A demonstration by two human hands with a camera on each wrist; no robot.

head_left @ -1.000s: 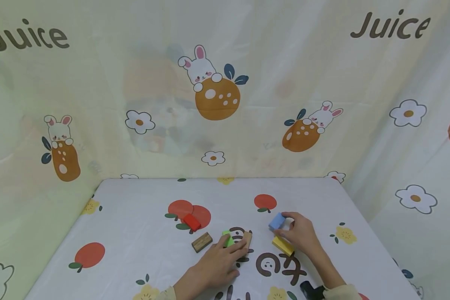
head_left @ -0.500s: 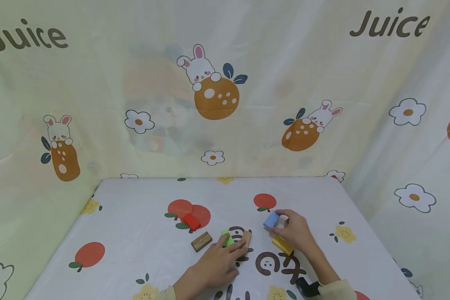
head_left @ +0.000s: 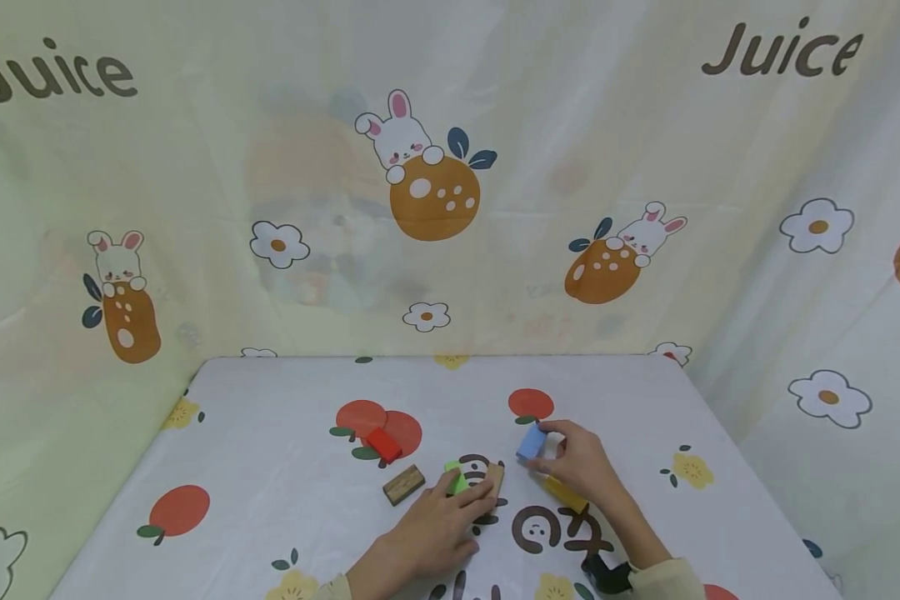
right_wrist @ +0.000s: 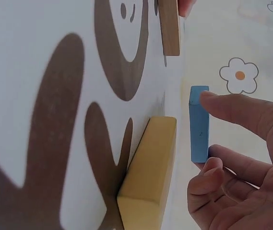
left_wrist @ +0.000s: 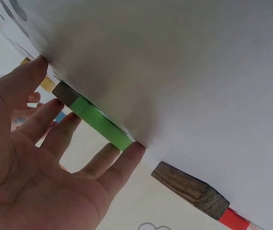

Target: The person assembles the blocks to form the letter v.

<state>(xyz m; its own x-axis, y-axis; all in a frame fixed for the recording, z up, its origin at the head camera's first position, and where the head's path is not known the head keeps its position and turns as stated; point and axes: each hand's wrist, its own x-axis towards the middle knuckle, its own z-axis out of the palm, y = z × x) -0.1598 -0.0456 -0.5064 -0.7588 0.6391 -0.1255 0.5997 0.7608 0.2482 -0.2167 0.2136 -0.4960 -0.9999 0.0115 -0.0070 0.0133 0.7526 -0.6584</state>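
My right hand point(head_left: 581, 458) pinches a small blue block point(head_left: 531, 442) between thumb and fingers; in the right wrist view the thumb presses one end of the blue block point(right_wrist: 199, 132). Near that hand, a yellow block point(head_left: 566, 493) lies on the table, partly covered by it in the head view. My left hand point(head_left: 438, 529) is spread low over the table, its fingertips at a green block point(head_left: 456, 477) and a light wooden block point(head_left: 497, 477). In the left wrist view the fingertips line the side of the green block point(left_wrist: 100, 122), which adjoins a wooden end.
Left of the hands lie a dark brown wooden block point(head_left: 403, 485) and a red block point(head_left: 383, 445). The table point(head_left: 270, 450) wears a white cloth printed with fruit and flowers. A printed curtain point(head_left: 450, 275) hangs behind and at the sides.
My right hand has carried the blue block leftward, past the yellow block toward the left hand. The left hand and the other blocks have stayed in place.
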